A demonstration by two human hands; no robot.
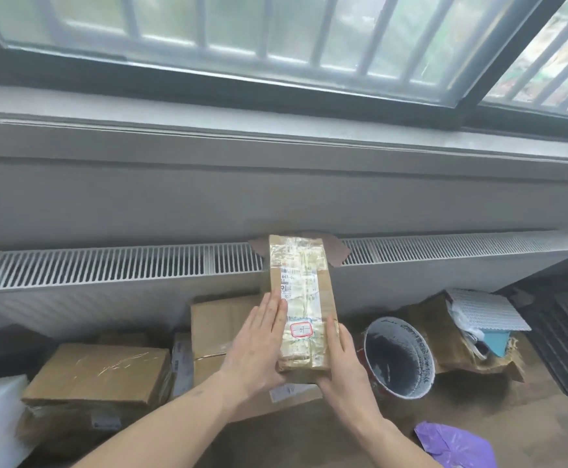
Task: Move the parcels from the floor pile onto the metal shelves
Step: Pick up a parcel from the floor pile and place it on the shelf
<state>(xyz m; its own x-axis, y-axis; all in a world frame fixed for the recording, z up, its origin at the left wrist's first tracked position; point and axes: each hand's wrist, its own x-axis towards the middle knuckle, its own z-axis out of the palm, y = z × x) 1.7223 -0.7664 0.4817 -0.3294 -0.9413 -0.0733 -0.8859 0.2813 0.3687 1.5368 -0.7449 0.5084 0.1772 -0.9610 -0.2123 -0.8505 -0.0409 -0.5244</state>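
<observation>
Both hands hold a long, tape-wrapped cardboard parcel [304,305] upright above the floor boxes: left hand [259,342] flat against its side, right hand [341,366] cupping its base. Label reads "841-".

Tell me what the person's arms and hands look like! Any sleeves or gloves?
Both arms are bare as far as the picture shows: no sleeves in view. The left hand and right hand wear no gloves, and no rings or watch can be seen. A small dark mark sits on the left forearm near the wrist; it is too small to tell what it is.
</observation>
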